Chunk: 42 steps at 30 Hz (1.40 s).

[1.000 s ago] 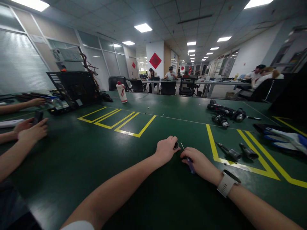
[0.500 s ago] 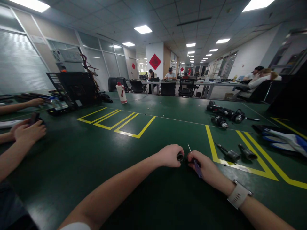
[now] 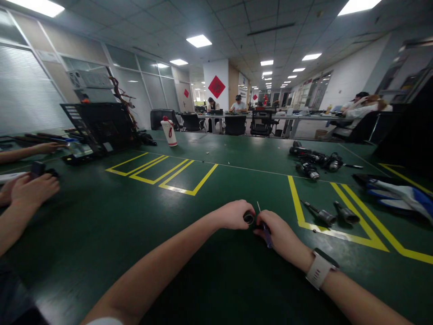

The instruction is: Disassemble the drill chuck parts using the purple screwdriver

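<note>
My left hand (image 3: 234, 214) is wrapped round a dark metal cylindrical part (image 3: 248, 218), whose round open end faces me. Close on its right, my right hand (image 3: 273, 229) is closed on a screwdriver (image 3: 267, 235) with a translucent purple handle; the thin shaft points up and away. Something small and dark near the right fingertips is too unclear to name. Farther right, two metal parts with cup-shaped ends and thin shafts, one (image 3: 321, 215) beside the other (image 3: 347, 214), lie inside the yellow tape.
Several dark power-tool-like assemblies (image 3: 314, 159) lie at the back right, with blue and white gloves (image 3: 399, 195) nearer. A white bottle (image 3: 169, 132) stands beyond the yellow tape outlines. At left, a co-worker's hands (image 3: 34, 192) hold a dark object near a black computer case (image 3: 101, 124).
Both my hands have shifted slightly left in view, each still holding its thing. My right wrist has turned a little, and the screwdriver stands somewhat steeper. The co-worker's lower hands have moved left.
</note>
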Each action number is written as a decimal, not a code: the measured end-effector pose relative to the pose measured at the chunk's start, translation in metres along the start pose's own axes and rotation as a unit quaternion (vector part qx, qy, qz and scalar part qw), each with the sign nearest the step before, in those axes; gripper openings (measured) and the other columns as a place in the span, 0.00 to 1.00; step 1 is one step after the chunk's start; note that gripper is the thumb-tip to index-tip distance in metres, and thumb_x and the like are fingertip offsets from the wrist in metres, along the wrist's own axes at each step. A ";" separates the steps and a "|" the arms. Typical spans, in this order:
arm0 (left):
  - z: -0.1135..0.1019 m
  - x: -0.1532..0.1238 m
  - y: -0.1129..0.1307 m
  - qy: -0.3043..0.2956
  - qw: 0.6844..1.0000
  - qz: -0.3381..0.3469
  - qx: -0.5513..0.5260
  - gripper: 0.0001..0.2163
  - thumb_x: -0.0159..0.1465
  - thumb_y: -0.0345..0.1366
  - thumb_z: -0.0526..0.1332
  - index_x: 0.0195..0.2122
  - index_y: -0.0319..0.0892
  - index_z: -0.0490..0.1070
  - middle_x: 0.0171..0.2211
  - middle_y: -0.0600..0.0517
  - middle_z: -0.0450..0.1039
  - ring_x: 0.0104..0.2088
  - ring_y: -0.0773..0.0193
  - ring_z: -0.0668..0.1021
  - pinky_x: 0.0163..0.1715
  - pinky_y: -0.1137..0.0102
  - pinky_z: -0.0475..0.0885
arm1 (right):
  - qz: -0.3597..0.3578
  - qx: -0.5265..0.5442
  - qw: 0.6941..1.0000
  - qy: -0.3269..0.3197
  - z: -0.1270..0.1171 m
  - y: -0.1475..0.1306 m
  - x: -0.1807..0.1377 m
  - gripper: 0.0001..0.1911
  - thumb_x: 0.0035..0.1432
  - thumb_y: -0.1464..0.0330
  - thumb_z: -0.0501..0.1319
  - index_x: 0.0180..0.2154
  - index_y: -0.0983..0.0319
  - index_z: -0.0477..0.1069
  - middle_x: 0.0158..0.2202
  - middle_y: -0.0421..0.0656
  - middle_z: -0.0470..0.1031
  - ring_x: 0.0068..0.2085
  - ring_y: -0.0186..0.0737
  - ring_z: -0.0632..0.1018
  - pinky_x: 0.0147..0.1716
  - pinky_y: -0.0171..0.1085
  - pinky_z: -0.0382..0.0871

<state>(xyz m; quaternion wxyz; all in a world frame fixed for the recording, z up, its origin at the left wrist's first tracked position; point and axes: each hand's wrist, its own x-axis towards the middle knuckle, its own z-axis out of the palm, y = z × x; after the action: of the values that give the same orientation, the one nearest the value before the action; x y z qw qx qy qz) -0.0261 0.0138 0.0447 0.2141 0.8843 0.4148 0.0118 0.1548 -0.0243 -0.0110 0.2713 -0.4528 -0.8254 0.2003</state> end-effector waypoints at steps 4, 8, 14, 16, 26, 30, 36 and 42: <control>-0.003 0.000 -0.001 0.020 1.000 -0.005 0.001 0.18 0.52 0.30 0.63 0.45 0.42 0.68 0.43 0.50 0.71 0.43 0.59 0.74 0.38 0.69 0.69 | -0.001 -0.021 1.000 -0.008 0.006 -0.001 0.007 0.03 0.56 0.73 0.58 0.34 0.60 0.68 0.37 0.43 0.71 0.37 0.42 0.73 0.35 0.41 0.69; -0.008 -0.002 -0.001 0.021 0.999 -0.022 0.030 0.17 0.50 0.30 0.65 0.42 0.42 0.69 0.40 0.51 0.73 0.40 0.60 0.75 0.34 0.71 0.68 | -0.006 -0.053 0.998 -0.018 0.009 -0.003 0.011 0.08 0.59 0.74 0.55 0.36 0.59 0.71 0.38 0.46 0.71 0.36 0.42 0.73 0.34 0.40 0.69; -0.005 -0.002 0.002 -0.004 0.999 -0.019 0.047 0.15 0.52 0.30 0.65 0.41 0.44 0.70 0.40 0.52 0.73 0.40 0.60 0.75 0.36 0.69 0.68 | -0.015 -0.106 0.994 -0.024 0.004 0.000 0.007 0.10 0.58 0.76 0.54 0.37 0.59 0.71 0.38 0.46 0.71 0.36 0.43 0.72 0.33 0.41 0.69; -0.001 0.000 0.002 -0.003 0.999 -0.016 0.035 0.15 0.53 0.30 0.64 0.43 0.44 0.70 0.41 0.52 0.72 0.42 0.60 0.74 0.38 0.69 0.68 | -0.009 -0.124 0.992 -0.023 -0.001 0.002 0.004 0.10 0.58 0.76 0.53 0.35 0.60 0.71 0.37 0.47 0.71 0.35 0.44 0.72 0.32 0.41 0.69; 0.013 0.023 0.023 -0.001 0.998 0.070 0.006 0.17 0.57 0.33 0.63 0.49 0.41 0.68 0.46 0.49 0.69 0.47 0.59 0.71 0.43 0.67 0.67 | 0.022 -0.184 0.982 -0.037 -0.028 0.007 -0.024 0.11 0.57 0.80 0.52 0.36 0.62 0.70 0.36 0.48 0.72 0.35 0.43 0.73 0.32 0.39 0.68; 0.015 0.035 0.036 -0.016 0.997 0.080 -0.007 0.18 0.58 0.34 0.62 0.50 0.42 0.67 0.46 0.50 0.69 0.47 0.58 0.71 0.44 0.66 0.67 | 0.037 -0.193 0.980 -0.033 -0.035 0.015 -0.034 0.11 0.58 0.79 0.52 0.36 0.62 0.70 0.37 0.47 0.72 0.34 0.41 0.73 0.32 0.38 0.69; 0.024 0.053 0.047 0.011 0.995 0.098 -0.018 0.16 0.59 0.33 0.61 0.49 0.41 0.67 0.48 0.49 0.68 0.50 0.58 0.70 0.47 0.66 0.67 | 0.053 -0.204 0.977 -0.013 -0.043 0.037 -0.040 0.11 0.58 0.78 0.52 0.39 0.62 0.70 0.37 0.48 0.72 0.35 0.42 0.74 0.35 0.39 0.70; 0.033 0.073 0.058 0.032 0.991 0.128 -0.022 0.19 0.58 0.33 0.62 0.52 0.39 0.66 0.49 0.48 0.68 0.49 0.58 0.71 0.47 0.66 0.67 | 0.073 -0.218 0.973 0.001 -0.056 0.054 -0.049 0.11 0.58 0.77 0.52 0.40 0.64 0.70 0.39 0.51 0.73 0.37 0.45 0.75 0.37 0.42 0.71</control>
<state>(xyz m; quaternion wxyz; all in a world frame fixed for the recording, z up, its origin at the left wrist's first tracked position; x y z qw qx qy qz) 0.0702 0.0227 0.0262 0.2171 0.9244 0.3042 0.0762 0.2467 -0.0337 -0.0118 0.1517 -0.5603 -0.8136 0.0336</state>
